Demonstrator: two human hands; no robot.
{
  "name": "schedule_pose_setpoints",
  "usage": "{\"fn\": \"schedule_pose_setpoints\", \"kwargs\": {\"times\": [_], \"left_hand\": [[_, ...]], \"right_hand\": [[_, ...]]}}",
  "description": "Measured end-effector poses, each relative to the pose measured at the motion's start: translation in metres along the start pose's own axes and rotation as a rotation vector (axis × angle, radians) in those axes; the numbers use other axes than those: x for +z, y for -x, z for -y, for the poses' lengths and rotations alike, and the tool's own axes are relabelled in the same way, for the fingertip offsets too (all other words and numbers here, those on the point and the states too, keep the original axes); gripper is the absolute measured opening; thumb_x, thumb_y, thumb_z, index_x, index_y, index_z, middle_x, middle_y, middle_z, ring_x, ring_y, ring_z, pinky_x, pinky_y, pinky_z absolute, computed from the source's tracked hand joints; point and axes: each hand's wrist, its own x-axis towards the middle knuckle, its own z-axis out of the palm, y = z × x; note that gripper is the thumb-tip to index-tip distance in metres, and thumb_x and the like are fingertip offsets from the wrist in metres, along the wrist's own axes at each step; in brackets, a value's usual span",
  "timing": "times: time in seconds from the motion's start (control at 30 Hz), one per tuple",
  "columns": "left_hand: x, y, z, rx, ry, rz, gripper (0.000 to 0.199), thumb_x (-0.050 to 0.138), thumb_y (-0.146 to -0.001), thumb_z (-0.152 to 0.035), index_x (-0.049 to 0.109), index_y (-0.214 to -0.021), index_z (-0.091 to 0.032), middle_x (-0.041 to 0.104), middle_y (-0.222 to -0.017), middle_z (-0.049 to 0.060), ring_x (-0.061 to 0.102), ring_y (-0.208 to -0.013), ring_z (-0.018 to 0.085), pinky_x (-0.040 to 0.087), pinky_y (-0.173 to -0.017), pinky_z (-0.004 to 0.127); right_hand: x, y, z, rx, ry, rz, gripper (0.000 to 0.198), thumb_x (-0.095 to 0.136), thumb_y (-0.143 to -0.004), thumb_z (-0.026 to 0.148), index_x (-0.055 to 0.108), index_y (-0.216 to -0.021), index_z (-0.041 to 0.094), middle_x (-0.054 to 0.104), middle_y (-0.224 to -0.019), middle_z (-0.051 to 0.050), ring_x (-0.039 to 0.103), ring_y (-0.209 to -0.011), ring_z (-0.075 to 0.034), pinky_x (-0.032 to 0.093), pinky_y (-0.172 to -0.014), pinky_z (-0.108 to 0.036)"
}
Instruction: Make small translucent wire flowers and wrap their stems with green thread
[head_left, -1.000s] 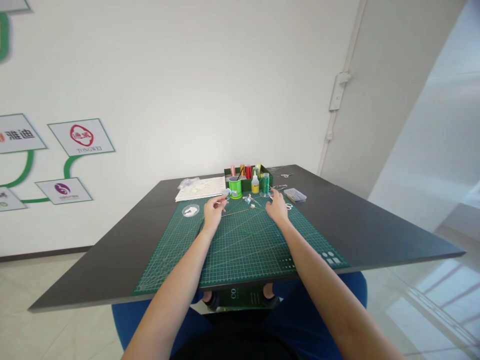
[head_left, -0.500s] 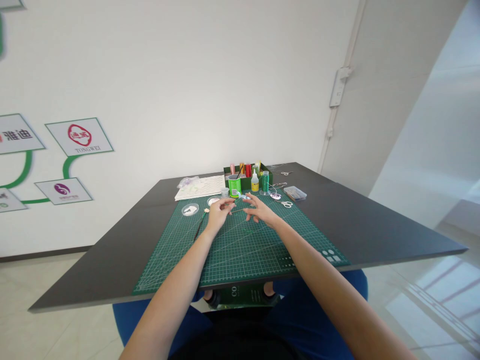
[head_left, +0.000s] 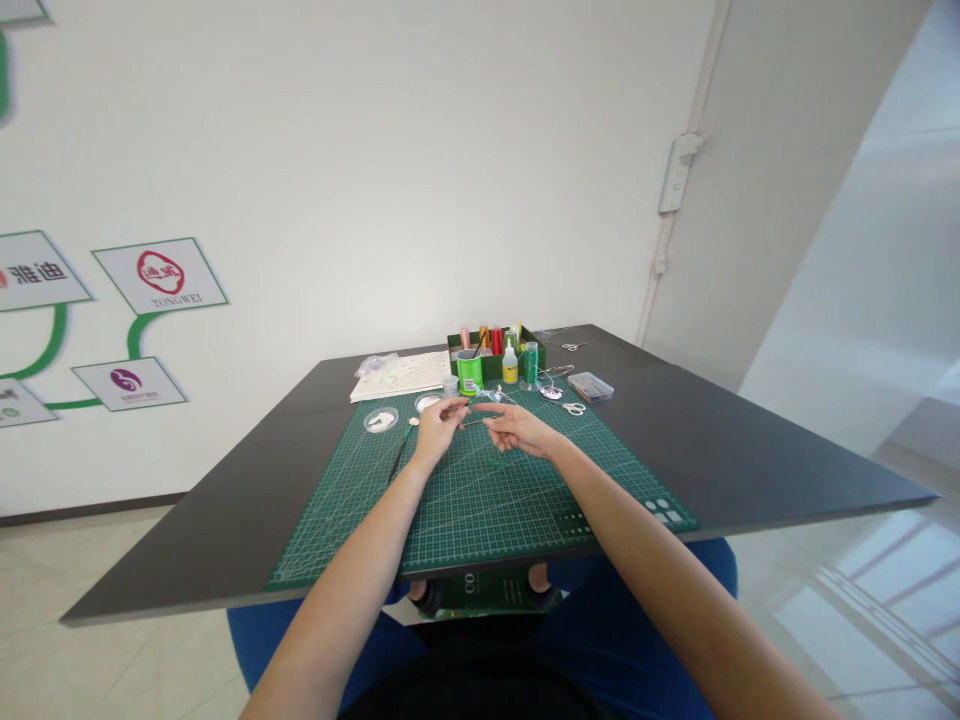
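Over the middle of the cutting mat (head_left: 465,510), my left hand (head_left: 439,428) is closed in a pinch on a thin wire (head_left: 472,422), which sticks out to the right. A small bit of green shows by its fingertips. Close by on the right is my right hand (head_left: 519,428), index finger stretched toward the left hand, thumb near the wire's end, other fingers curled; what they hold is too small to make out. A loop of green thread (head_left: 499,463) shows beneath it. A dark thin-handled tool (head_left: 397,455) lies left of my left hand.
Behind my hands stand a green can (head_left: 470,372), a glue bottle (head_left: 510,364), a green thread spool (head_left: 531,364) and a box of spools (head_left: 453,342). Small scissors (head_left: 574,409) and a clear case (head_left: 590,387) lie right. A round dish (head_left: 381,420) and white sheets (head_left: 401,376) are left.
My right hand's fingers, spread before, have drawn in, with the index finger now pointing toward my left hand. My left hand stays in the same pinch.
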Motion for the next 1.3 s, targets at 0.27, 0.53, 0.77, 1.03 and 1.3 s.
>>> {"fn": "schedule_pose_setpoints", "kwargs": {"times": [0.27,0.53,0.77,1.03,1.3], "left_hand": [[-0.0037,-0.0023,0.0072,-0.030,-0.057,-0.102,0.018,0.071,-0.074,-0.019,0.078,-0.090,-0.016,0.074,-0.076,0.005,0.059,-0.048,0.013,0.048,-0.052,0.026],[-0.0044,-0.0019,0.0064,-0.066,-0.100,-0.128,0.017,0.071,-0.073,-0.013,0.078,-0.088,-0.016,0.073,-0.074,0.005,0.057,-0.048,0.013,0.048,-0.052,0.026],[-0.0052,0.0004,0.0040,-0.081,-0.139,-0.106,0.017,0.069,-0.075,-0.012,0.077,-0.090,-0.015,0.073,-0.076,0.005,0.058,-0.051,0.012,0.048,-0.050,0.024],[-0.0044,-0.0002,0.0029,-0.148,-0.247,-0.069,0.016,0.066,-0.080,-0.008,0.074,-0.093,-0.013,0.073,-0.080,0.004,0.060,-0.053,0.011,0.051,-0.054,0.023],[-0.0028,0.0005,0.0043,-0.188,-0.260,0.011,0.012,0.068,-0.081,-0.006,0.073,-0.090,-0.013,0.070,-0.075,0.001,0.056,-0.048,0.008,0.048,-0.051,0.022]], "right_hand": [[-0.0022,0.0013,0.0017,-0.068,0.053,0.054,0.049,0.066,-0.087,0.033,0.061,-0.129,0.007,0.040,-0.039,0.012,0.029,-0.034,-0.007,0.025,-0.041,-0.020],[-0.0039,0.0056,0.0066,-0.031,0.143,0.088,0.045,0.065,-0.086,0.030,0.066,-0.125,0.007,0.041,-0.038,0.012,0.030,-0.034,-0.007,0.022,-0.039,-0.020],[-0.0060,0.0046,0.0031,-0.040,0.192,0.117,0.047,0.065,-0.087,0.031,0.068,-0.126,0.007,0.042,-0.038,0.011,0.031,-0.034,-0.006,0.024,-0.040,-0.021],[-0.0051,0.0056,0.0066,-0.072,0.147,0.125,0.047,0.067,-0.086,0.032,0.068,-0.124,0.006,0.041,-0.038,0.011,0.030,-0.034,-0.006,0.022,-0.039,-0.021],[-0.0078,0.0051,0.0067,-0.141,0.114,0.094,0.043,0.069,-0.086,0.034,0.069,-0.120,0.007,0.039,-0.038,0.012,0.028,-0.033,-0.005,0.019,-0.040,-0.021]]}}
